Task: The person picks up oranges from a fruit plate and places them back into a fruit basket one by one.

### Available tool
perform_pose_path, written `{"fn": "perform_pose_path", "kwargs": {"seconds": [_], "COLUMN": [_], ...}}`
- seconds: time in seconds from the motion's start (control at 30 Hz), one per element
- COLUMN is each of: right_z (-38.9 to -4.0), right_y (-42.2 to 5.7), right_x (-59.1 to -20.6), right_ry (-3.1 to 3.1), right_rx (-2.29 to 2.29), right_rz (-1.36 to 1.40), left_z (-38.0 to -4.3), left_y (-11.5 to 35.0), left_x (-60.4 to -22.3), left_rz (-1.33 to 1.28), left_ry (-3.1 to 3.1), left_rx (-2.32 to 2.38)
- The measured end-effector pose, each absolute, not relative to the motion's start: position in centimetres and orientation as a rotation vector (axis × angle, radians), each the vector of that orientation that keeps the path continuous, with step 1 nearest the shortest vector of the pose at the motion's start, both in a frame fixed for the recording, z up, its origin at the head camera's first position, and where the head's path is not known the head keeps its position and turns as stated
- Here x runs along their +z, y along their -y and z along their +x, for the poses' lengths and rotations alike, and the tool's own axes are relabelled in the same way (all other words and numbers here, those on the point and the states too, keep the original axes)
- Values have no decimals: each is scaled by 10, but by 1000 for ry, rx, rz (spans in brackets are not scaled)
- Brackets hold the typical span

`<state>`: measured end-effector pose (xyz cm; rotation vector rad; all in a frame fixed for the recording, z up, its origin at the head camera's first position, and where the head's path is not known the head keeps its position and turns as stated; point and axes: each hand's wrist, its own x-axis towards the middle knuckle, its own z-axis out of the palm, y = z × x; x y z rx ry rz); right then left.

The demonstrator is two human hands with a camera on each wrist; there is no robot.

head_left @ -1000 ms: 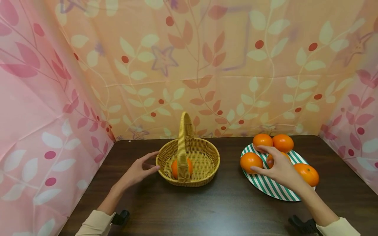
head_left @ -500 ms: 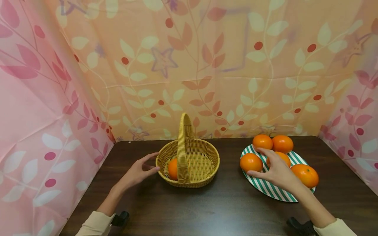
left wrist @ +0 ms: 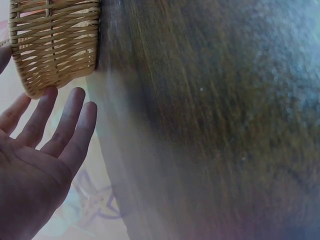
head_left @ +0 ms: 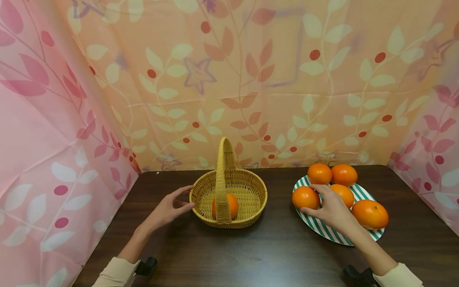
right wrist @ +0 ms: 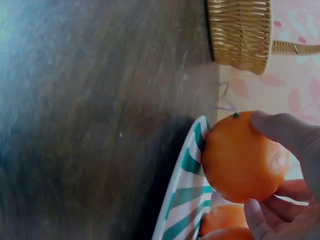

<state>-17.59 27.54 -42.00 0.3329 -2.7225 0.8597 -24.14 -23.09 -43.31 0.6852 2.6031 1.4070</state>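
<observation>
A yellow wicker basket (head_left: pixel 247 195) with a tall handle stands mid-table, and one orange (head_left: pixel 231 205) lies inside it, partly behind the handle. My left hand (head_left: pixel 165 208) touches the basket's left side with thumb and fingertips; its fingers are fairly straight in the left wrist view. On the right, my right hand (head_left: pixel 333 209) holds the leftmost orange (right wrist: pixel 245 157) between thumb and fingers. That orange is at the left edge of a green-and-white striped plate (head_left: pixel 322 231). Several more oranges (head_left: pixel 370 214) are on the plate, one of them partly hidden by the hand.
Dark wooden table (head_left: pixel 229 255) lies under everything. A patterned cloth (head_left: pixel 251 79) hangs behind the back edge, and pink cloth (head_left: pixel 43 159) hangs at the sides. Between basket and plate is a stretch of bare tabletop.
My right hand has moved slightly left and closed in on the leftmost orange. Inside the basket, the orange rolled left, then back right. My left hand has stayed at the basket.
</observation>
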Motion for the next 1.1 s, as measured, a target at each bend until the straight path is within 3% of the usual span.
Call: {"fn": "perform_pose_path", "kwargs": {"seconds": [1.1], "right_z": [-172], "right_y": [-287], "right_x": [-416], "right_ry": [2604], "right_rx": [1127], "right_rz": [366], "left_z": [-239], "left_y": [229], "left_x": [-436], "left_rz": [681], "left_ry": [-2561], "left_rx": [1502]}}
